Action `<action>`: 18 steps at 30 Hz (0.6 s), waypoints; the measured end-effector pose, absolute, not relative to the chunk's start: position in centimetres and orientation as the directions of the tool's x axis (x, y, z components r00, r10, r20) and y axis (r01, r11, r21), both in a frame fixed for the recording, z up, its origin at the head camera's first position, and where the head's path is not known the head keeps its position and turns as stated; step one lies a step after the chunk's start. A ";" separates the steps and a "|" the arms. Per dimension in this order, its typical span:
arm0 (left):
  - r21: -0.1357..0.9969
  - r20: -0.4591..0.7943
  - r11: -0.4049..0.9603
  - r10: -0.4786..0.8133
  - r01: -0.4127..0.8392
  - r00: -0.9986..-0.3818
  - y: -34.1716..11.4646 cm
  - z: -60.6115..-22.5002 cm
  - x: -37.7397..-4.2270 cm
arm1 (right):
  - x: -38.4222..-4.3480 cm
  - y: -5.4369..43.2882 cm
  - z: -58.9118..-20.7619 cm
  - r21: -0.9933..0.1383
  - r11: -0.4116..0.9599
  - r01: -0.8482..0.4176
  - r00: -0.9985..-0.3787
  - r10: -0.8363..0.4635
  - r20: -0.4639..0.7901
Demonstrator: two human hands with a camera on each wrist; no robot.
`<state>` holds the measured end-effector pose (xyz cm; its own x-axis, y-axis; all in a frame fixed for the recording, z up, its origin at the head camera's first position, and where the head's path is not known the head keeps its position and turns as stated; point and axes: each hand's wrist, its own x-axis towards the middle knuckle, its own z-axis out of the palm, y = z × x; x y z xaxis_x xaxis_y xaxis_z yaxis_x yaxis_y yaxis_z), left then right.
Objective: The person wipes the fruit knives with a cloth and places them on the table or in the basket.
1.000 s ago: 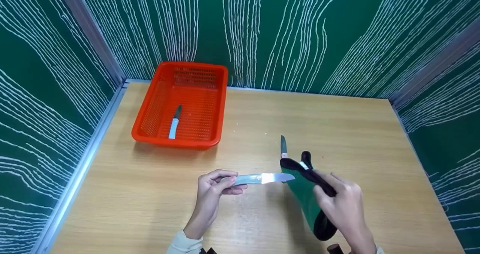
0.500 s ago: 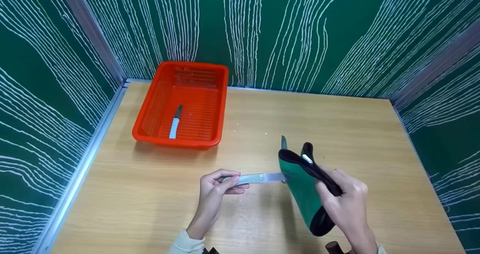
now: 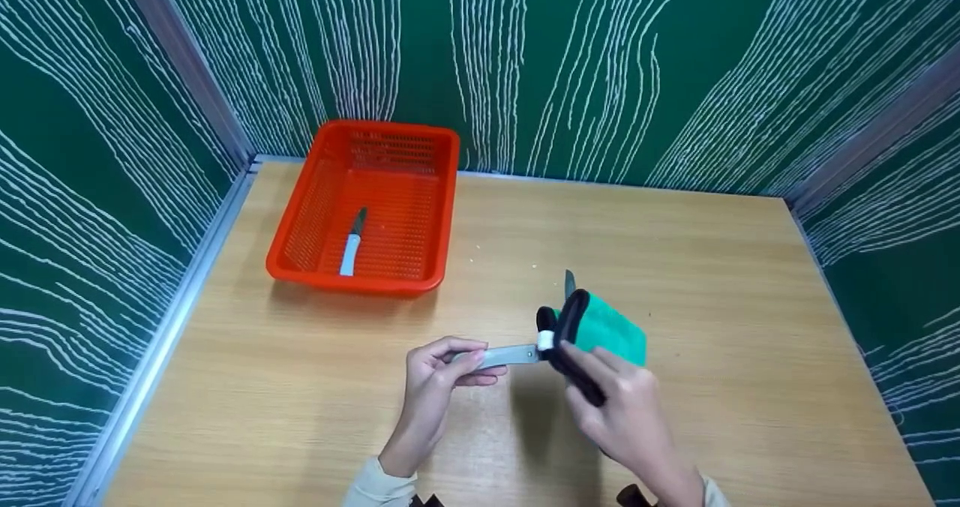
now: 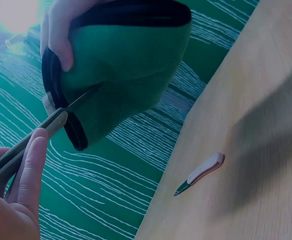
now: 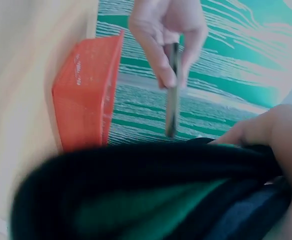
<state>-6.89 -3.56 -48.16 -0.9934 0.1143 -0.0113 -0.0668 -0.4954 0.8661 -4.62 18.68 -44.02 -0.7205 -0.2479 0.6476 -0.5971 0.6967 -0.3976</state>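
My left hand (image 3: 435, 387) pinches a knife (image 3: 508, 355) by its pale grey-green handle, blade toward the right. In the head view its blade is hidden by a folded green cloth (image 3: 611, 331) with black edging and a small white tag. My right hand (image 3: 622, 409) grips the cloth along its black edge. The left wrist view shows the blade (image 4: 83, 98) lying against the cloth, past the edging. A second knife (image 4: 205, 169), with a pinkish-white handle, lies on the table; in the head view only its blade (image 3: 570, 286) shows behind the cloth.
A red perforated basket (image 3: 442, 214) stands at the back left of the wooden table (image 3: 712, 267). Inside it lies another knife (image 3: 351, 246) with a light-blue handle. Green walls (image 3: 427, 57) with white wavy lines enclose the back and sides. Small white specks dot the tabletop.
My right hand has swung the cloth left, over the held knife, hiding its blade in the head view. The cloth's green side now faces right. My left hand has barely shifted.
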 end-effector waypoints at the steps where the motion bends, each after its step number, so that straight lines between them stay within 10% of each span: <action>1: 0.862 -0.010 -0.504 0.112 -0.065 -0.994 -3.5 -48.2 -6.9 | -4.6 18.5 -44.1 -0.376 0.706 -0.599 -0.718 -0.266 0.644; 18: 0.827 0.017 -0.560 0.111 -0.049 -0.994 -3.5 -48.6 -7.0 | -4.8 18.8 -44.7 -0.183 0.785 -0.592 -0.682 -0.367 0.632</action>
<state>-6.99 -3.55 -48.62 -0.9937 0.1109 0.0166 -0.0487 -0.5603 0.8268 -4.78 18.79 -44.74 -0.6824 -0.3669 0.6322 -0.5915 0.7853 -0.1827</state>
